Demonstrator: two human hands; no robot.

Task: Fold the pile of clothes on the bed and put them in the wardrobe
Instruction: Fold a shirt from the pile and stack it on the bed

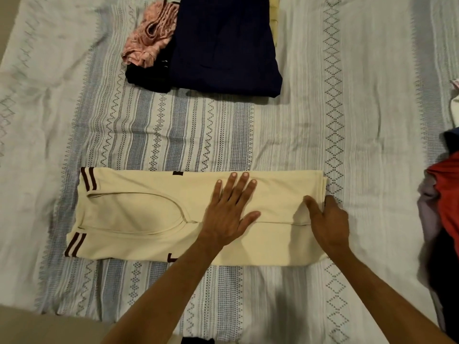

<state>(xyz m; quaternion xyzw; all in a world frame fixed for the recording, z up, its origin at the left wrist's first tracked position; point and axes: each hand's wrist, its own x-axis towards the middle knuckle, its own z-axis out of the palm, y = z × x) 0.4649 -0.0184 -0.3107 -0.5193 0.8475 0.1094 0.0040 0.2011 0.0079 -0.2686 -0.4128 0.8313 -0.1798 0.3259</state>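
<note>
A cream T-shirt (139,214) with dark maroon sleeve stripes lies flat on the bed, its sides folded in to a long band, neckline to the left. My left hand (229,209) presses flat on its middle with fingers spread. My right hand (327,219) is at the shirt's right end, thumb on top and fingers tucked under the hem edge, pinching the cloth. A folded navy garment (223,45) lies at the far middle of the bed, with a black piece (146,75) and a crumpled pink garment (149,33) beside it.
The bed carries a white and blue-grey patterned sheet (173,130). A heap of unfolded clothes, red (447,194) and dark among them, sits at the right edge. A pale yellow cloth (274,18) peeks from behind the navy garment.
</note>
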